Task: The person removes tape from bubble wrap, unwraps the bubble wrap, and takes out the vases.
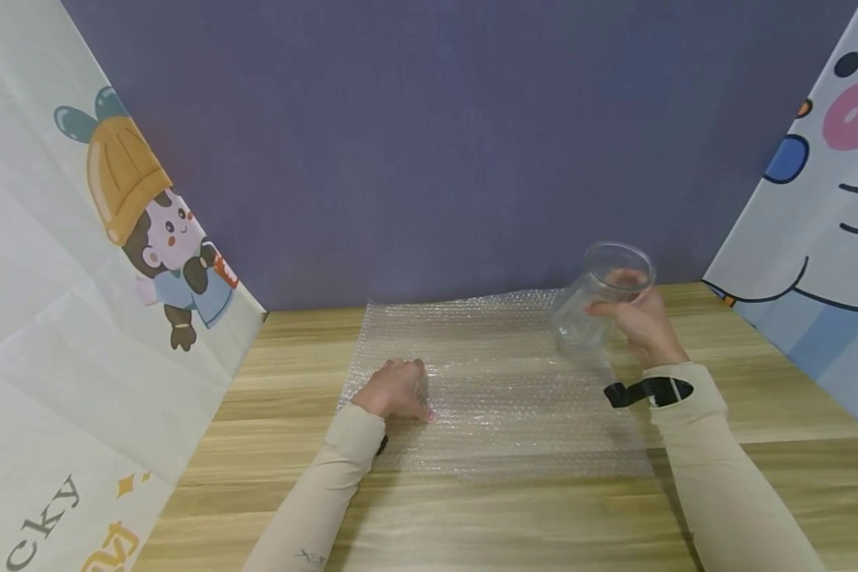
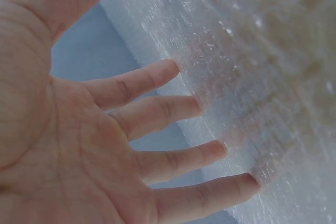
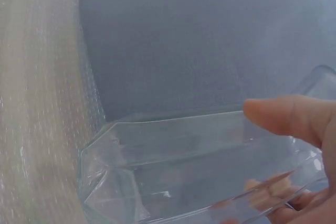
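Observation:
My right hand (image 1: 639, 322) grips a clear glass vase (image 1: 579, 318) near its neck, with the thumb on one side and the fingers wrapped round the other. The vase is tilted, its round rim up to the right and its base toward the lower left. In the right wrist view the faceted body (image 3: 178, 156) and thick base show. A sheet of bubble wrap (image 1: 500, 405) lies flat beneath. On its left part my left hand (image 1: 396, 389) rests, and the left wrist view shows spread fingers (image 2: 163, 114) with their tips against the film.
The wood-grain table (image 1: 486, 524) runs back to a dark blue-purple panel (image 1: 436, 159). White cloths with cartoon prints stand on either side, the left cloth (image 1: 36, 278) and the right cloth (image 1: 815, 262). The wrap's far edge reaches the back panel.

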A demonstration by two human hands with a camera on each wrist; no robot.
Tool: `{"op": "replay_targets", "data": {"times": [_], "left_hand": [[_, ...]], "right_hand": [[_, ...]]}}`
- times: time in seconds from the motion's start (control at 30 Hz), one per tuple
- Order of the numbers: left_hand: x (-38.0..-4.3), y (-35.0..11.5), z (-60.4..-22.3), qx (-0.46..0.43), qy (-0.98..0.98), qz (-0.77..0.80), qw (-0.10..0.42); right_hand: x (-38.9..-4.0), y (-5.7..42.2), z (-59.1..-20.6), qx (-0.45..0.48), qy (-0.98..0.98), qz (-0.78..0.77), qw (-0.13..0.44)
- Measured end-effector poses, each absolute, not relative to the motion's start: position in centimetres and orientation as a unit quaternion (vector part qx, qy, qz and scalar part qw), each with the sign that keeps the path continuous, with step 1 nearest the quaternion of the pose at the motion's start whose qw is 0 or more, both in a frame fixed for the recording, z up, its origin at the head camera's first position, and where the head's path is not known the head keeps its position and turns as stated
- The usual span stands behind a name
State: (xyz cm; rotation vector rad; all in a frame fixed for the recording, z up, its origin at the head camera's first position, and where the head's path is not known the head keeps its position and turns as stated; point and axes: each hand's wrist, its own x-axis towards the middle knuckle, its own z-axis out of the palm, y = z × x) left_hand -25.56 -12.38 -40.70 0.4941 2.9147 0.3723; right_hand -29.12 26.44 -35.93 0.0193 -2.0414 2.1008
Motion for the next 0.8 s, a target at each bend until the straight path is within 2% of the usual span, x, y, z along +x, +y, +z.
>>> {"op": "replay_targets", "data": {"times": [0.8], "left_hand": [[-25.8,-12.3,-40.7,0.169,0.975,0.118,0.083]], "right_hand": [[-30.2,29.0,-37.0,-0.053,-0.642,0.746,0.169]]}}
